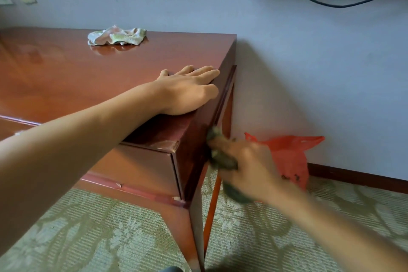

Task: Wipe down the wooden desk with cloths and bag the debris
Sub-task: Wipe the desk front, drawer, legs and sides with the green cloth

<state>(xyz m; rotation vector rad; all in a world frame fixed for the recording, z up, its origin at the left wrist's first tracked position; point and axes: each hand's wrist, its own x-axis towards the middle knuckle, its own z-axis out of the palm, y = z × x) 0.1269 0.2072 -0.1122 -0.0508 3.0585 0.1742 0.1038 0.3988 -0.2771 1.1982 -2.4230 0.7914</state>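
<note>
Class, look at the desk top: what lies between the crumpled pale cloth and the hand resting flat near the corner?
Only bare desk top lies between the pale cloth and left hand, seen in the head view.

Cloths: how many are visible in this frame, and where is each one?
2. A light cloth lies crumpled on the desk top near the wall; a dark cloth is gripped in the right hand against the desk's side panel.

Left hand (187, 90) flat on worktop (66, 68) mid-frame; right hand (247, 168) presses dark cloth (223, 159) against worktop's side; red bag (289, 157) right.

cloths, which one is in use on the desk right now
The dark cloth, gripped by the right hand against the desk's side panel; the pale cloth lies untouched on top.
</note>
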